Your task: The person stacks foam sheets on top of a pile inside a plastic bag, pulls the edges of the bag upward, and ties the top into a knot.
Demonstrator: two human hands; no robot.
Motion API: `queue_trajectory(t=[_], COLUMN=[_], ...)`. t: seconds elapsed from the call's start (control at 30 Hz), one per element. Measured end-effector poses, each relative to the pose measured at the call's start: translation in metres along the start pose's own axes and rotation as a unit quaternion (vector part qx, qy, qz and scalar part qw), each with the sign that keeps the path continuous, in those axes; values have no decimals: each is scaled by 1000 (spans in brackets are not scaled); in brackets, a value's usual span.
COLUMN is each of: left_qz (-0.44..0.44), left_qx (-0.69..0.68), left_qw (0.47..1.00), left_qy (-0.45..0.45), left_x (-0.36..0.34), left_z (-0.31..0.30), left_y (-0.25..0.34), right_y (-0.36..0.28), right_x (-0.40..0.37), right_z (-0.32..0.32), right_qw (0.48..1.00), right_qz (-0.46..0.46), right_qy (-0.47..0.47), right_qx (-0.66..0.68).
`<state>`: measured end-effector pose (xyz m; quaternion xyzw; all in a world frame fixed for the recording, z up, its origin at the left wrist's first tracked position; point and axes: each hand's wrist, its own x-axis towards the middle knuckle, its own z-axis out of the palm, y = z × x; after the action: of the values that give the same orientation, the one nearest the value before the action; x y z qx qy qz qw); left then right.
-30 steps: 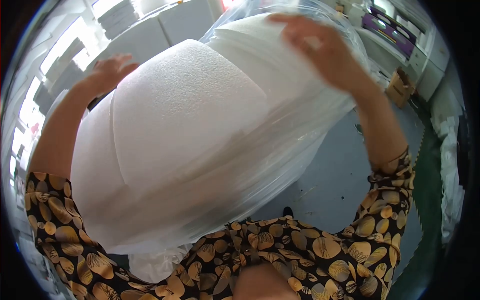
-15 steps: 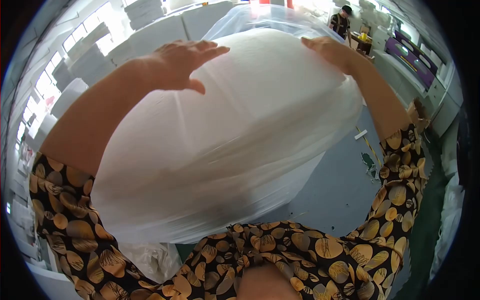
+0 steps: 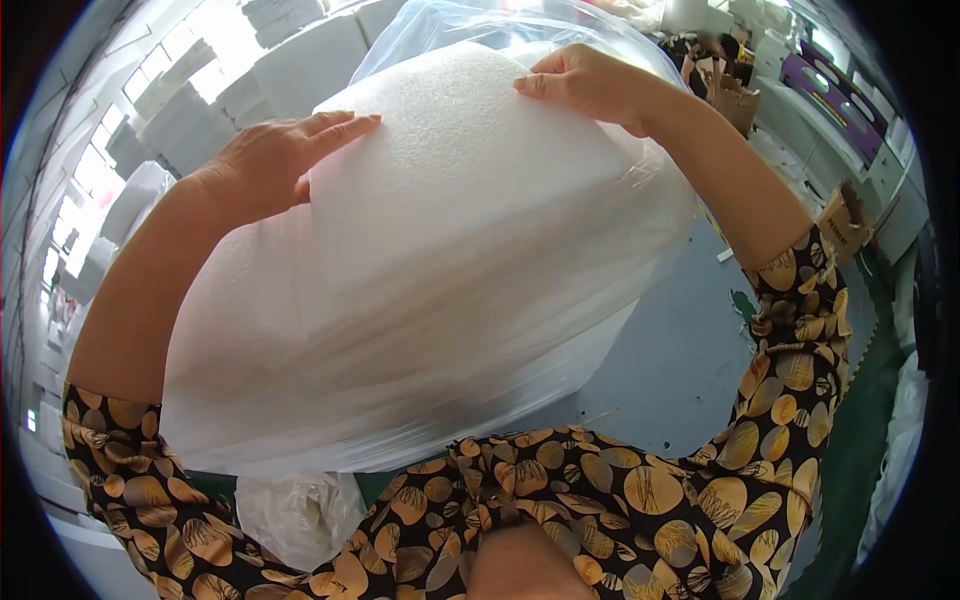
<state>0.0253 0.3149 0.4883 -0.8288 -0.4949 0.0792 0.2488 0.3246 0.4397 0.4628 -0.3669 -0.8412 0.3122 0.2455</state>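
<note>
A large stack of white foam sheets (image 3: 430, 220) leans in front of me, its lower part wrapped in clear plastic film (image 3: 440, 375). The uppermost foam sheet (image 3: 440, 115) has a bent-up far edge. My left hand (image 3: 270, 165) is closed at this sheet's left edge, forefinger stretched over the surface and thumb mostly hidden. At the far right edge, my right hand (image 3: 590, 85) pinches the sheet, thumb on the near face and the other fingers partly behind it. Loose clear plastic (image 3: 410, 35) bulges up beyond the stack.
A blue-grey tabletop (image 3: 650, 370) lies under the stack. Crumpled plastic (image 3: 300, 515) sits below at the left. Stacked white foam blocks (image 3: 190, 130) stand at the back left. A cardboard box (image 3: 845, 225), a purple machine panel (image 3: 830, 95) and a bent-over person (image 3: 715, 50) are at right.
My left hand has come down and left from above the stack onto the sheet's edge. My right hand has moved left along the far edge. The person behind has bent down.
</note>
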Motion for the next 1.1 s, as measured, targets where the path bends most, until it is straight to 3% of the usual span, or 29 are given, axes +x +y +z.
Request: queue_trajectory(t=[0.03,0.13,0.17,0.3,0.37,0.47,0.5,0.63,0.67,0.7,0.73,0.77,0.83,0.9,1.0,1.07,1.1], left_qz=[-11,-7,40,44,-68,-72,-103,-141,-154,-167,-171,-171,-171,-171,-170,-185,-183], left_qx=[-20,-98,-106,-120,-213,-259,-268,-263,-259,-247,-245,-248,-247,-249,-254,-262,-259], left_qw=[1000,994,993,992,959,950,953,954,952,951,950,949,949,948,947,942,942], left_qy=[-7,-56,-12,13,-174,-161,-93,-11,-48,-86,-86,-91,-99,-97,-96,-97,-105], left_x=[-2,-4,-6,-10,-6,15,23,42,45,44,41,38,36,43,52,53,54], left_z=[-3,-16,-2,0,-27,-22,-16,18,31,36,35,34,31,24,14,4,4], left_y=[1,2,-8,-16,-15,-41,-39,6,7,6,5,4,5,10,14,20,21], right_y=[-5,-6,-7,-13,-16,-20,-22,-34,-42,-50,-60,-72,-82,-71,-70,-54,-55], right_x=[-1,-2,-5,-1,1,2,4,1,3,4,22,41,97,138,162,187,192], right_z=[2,3,5,9,12,12,12,8,10,13,11,9,3,3,-1,-6,-8], right_qw=[998,997,999,995,995,993,992,970,916,824,816,762,736,638,778,813,838], right_qz=[8,-19,-22,3,3,6,6,-39,-161,-280,-315,-380,-409,-369,-99,-109,-129], right_qy=[17,-1,-2,-21,-27,-36,-37,-20,78,178,220,263,259,341,139,106,144], right_qx=[-60,-71,-43,-102,-98,-111,-122,-238,-360,-460,-432,-454,-473,-583,-605,-563,-510])
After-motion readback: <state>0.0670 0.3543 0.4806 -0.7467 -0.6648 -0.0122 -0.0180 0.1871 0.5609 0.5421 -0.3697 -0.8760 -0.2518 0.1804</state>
